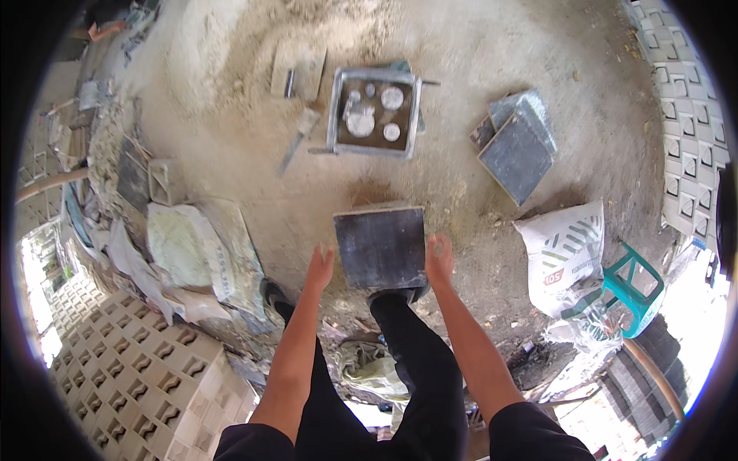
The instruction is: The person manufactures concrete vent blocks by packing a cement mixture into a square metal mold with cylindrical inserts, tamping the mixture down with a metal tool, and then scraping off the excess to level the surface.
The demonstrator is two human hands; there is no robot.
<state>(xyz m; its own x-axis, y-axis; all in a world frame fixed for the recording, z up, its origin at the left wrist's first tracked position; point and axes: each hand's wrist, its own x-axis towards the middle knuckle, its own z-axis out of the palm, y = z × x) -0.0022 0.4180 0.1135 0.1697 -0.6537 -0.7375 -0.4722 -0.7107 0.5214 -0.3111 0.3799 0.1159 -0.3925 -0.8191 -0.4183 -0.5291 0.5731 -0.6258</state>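
Note:
A dark square board with a pale edge along its far side lies or stands in front of my feet, between my two hands. My left hand is just off its left edge, a small gap away, with fingers loosely apart and nothing in them. By the board's right edge is my right hand, its fingers bent and parted; whether it touches the edge I cannot tell. Farther out on the ground sits a square metal mould frame with side handles, holding several whitish round forms.
Left of the frame lie a flat board with a handle and a trowel-like tool. Dark boards are piled at right. Nearer are a white sack and a green stool. Pierced blocks stand stacked at lower left.

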